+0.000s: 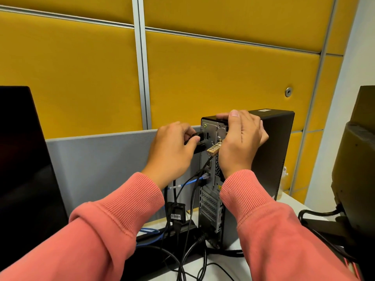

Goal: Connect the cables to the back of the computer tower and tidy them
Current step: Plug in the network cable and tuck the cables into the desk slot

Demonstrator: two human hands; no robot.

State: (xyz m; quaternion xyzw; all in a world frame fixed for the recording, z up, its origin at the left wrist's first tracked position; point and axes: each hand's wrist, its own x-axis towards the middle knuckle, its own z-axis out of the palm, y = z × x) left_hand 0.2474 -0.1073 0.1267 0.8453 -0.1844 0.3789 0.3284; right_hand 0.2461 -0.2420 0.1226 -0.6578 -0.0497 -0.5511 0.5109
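A black computer tower [272, 151] stands upright on the white desk with its grey rear panel [212, 199] facing me. My left hand [172, 151] pinches a black cable plug [199, 136] at the panel's upper ports. A second black plug [200, 148] sits just below it. My right hand [241, 138] grips the tower's top rear corner, thumb lying on its top. A gold combination lock [213, 148] hangs off the panel between my hands. A blue network cable [192, 181] ends beside the panel's middle. Black cables [182, 260] trail down onto the desk.
A dark monitor [26, 169] stands at the left and the back of another monitor [357, 169] at the right. A grey low divider [101, 159] and yellow partition panels [223, 78] close off the back. A black adapter with a barcode label [176, 212] hangs among the cables.
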